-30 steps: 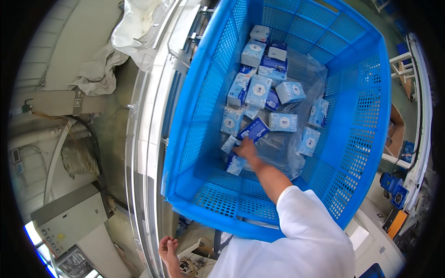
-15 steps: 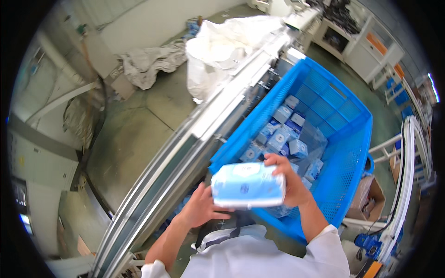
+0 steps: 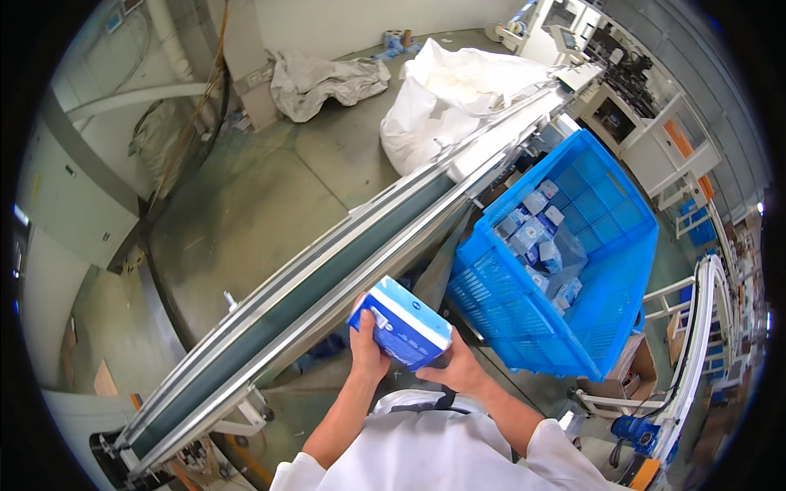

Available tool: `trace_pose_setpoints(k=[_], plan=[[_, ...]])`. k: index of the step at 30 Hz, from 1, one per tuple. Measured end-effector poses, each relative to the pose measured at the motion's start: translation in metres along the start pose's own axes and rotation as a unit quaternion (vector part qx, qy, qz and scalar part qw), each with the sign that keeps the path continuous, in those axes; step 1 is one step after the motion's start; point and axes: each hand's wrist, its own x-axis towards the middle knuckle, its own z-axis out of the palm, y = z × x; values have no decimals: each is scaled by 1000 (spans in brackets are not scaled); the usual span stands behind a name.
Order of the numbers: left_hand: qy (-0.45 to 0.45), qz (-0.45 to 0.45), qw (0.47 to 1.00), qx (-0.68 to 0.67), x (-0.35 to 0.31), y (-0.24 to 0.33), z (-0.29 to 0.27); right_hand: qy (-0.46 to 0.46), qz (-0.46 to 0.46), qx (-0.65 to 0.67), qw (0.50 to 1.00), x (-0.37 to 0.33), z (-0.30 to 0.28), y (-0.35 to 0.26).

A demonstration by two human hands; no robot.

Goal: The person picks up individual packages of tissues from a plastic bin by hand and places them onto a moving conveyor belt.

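The step in hand looks like two-handed handling: the left hand (image 3: 368, 348) and right hand (image 3: 463, 368) grip a tissue pack (image 3: 401, 327) near the conveyor's (image 3: 327, 282) crate-side edge; any next move calls for even hold.

Boxy pack (image 3: 401, 325), dark blue and light blue, is held tilted between left hand (image 3: 367, 344) and right hand (image 3: 460, 368).

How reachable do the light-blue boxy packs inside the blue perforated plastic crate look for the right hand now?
Probably not directly: the right hand holds a blue-and-white boxy pack, and the crate wall stands between it and those packs; the open top leaves a way in.
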Motion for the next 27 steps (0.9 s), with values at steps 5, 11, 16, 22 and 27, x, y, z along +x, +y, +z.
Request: trace_pose_setpoints(k=[5, 11, 16, 22, 27], plan=[[15, 118, 991, 57, -25, 22, -14, 60, -171, -256, 950, 13, 13, -50], [-71, 130, 977, 155, -45, 10, -1, 21, -235, -346, 908, -15, 3, -44], [-12, 94, 964, 250, -65, -55, 14, 122, -128, -265, 948, -51, -41, 28], [-112, 62, 960, 248, -91, -110, 26, 173, -210, -288, 918, -118, -92, 18], [-77, -378, 872, 302, -101, -96, 34, 25, -388, -416, 822, -139, -146, 24]])
